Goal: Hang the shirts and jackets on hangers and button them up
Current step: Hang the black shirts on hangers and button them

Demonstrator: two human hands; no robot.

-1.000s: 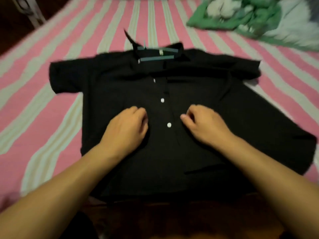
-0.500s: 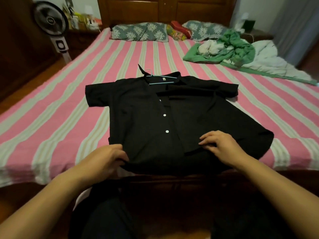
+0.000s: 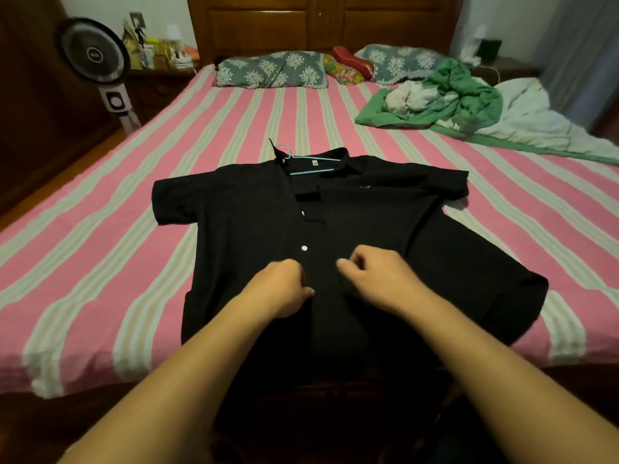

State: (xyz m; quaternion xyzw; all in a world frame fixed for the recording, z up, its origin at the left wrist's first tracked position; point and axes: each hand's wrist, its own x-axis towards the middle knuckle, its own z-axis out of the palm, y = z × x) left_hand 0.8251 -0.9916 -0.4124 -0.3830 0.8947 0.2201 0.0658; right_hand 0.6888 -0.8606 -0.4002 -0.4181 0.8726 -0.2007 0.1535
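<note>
While both hands pinch the front edges of the black shirt (image 3: 254, 229) on the bed (image 3: 100, 236), left hand (image 3: 284, 289) and right hand (image 3: 375, 279) seem mid-button (one white button (image 3: 304, 248) shows above). Its hanger (image 3: 303, 164) is in, upper buttons undone. Farther off, a green heap (image 3: 449, 95) likely waits.

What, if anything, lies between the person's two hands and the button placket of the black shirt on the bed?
Nothing visible. The left hand and right hand both rest directly on the black shirt, either side of its placket, just below the white button.
</note>
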